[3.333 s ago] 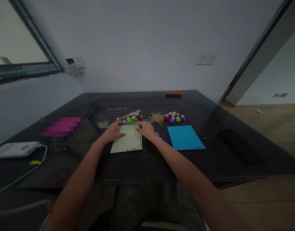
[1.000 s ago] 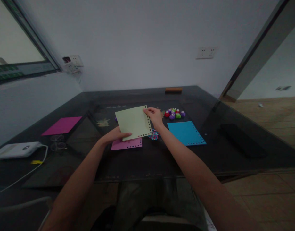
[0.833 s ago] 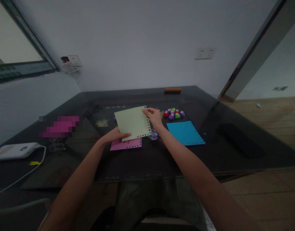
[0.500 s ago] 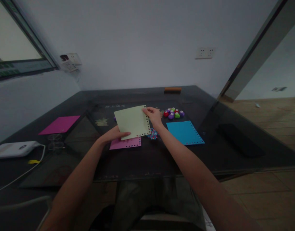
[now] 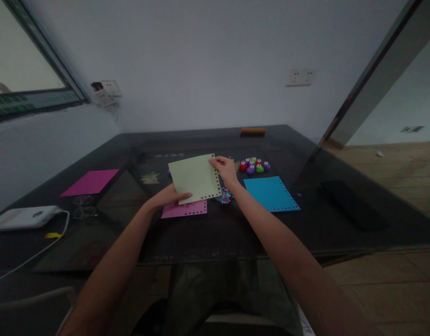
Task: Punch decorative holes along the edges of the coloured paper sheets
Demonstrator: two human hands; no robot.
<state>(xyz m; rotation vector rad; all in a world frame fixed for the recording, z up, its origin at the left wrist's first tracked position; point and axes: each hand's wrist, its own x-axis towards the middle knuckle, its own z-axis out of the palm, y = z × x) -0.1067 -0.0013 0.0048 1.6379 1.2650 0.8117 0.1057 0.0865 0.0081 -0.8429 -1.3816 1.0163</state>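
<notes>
A pale yellow-green paper sheet [image 5: 193,178], punched with small holes along its right and bottom edges, is tilted up above the table between both hands. My left hand [image 5: 169,195] grips its lower left, thumb on the front and the other fingers hidden behind. My right hand [image 5: 225,169] pinches the upper right edge by the holes. Partly under it lies a pink punched sheet [image 5: 185,210]. A cluster of small blue, red and white pieces [image 5: 224,196] sits below my right wrist. To the right rests a blue punched sheet [image 5: 271,193].
Several red, green and purple capped pieces [image 5: 253,165] stand behind the blue sheet. A magenta sheet [image 5: 90,182] and a white device [image 5: 24,218] with a cable lie at the left. A dark flat object [image 5: 351,205] is at the right, a brown block [image 5: 253,131] by the wall.
The view has shifted very slightly, so everything sits a little further right. Both hands keep the same hold on the pale sheet.
</notes>
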